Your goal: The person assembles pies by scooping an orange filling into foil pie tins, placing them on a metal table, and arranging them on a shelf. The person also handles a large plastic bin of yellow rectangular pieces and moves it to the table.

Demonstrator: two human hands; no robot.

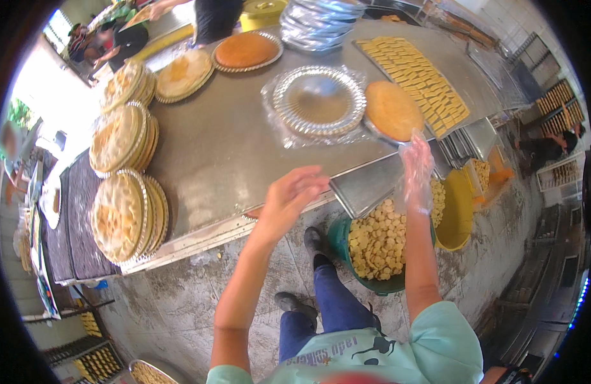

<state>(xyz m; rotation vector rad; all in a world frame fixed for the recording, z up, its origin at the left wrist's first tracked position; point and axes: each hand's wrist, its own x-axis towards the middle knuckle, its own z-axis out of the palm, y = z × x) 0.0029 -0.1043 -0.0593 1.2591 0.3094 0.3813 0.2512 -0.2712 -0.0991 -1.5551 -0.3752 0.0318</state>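
Observation:
My left hand is bare and holds nothing; its fingers stretch to the right above the front edge of the metal table. My right hand wears a clear plastic glove. Its outstretched fingertips are at the near right rim of a round golden cake in a shallow pan; whether they touch it I cannot tell. Left of this cake, a stack of fluted foil pans lies on clear plastic wrap. Behind and to the right is a tray of small yellow pastry pieces.
Stacked pies line the table's left side. Another round cake and wrapped foil pans stand at the back. Below the front edge are a green tub of round biscuits, a yellow tub and a metal tray. Other people work farther off.

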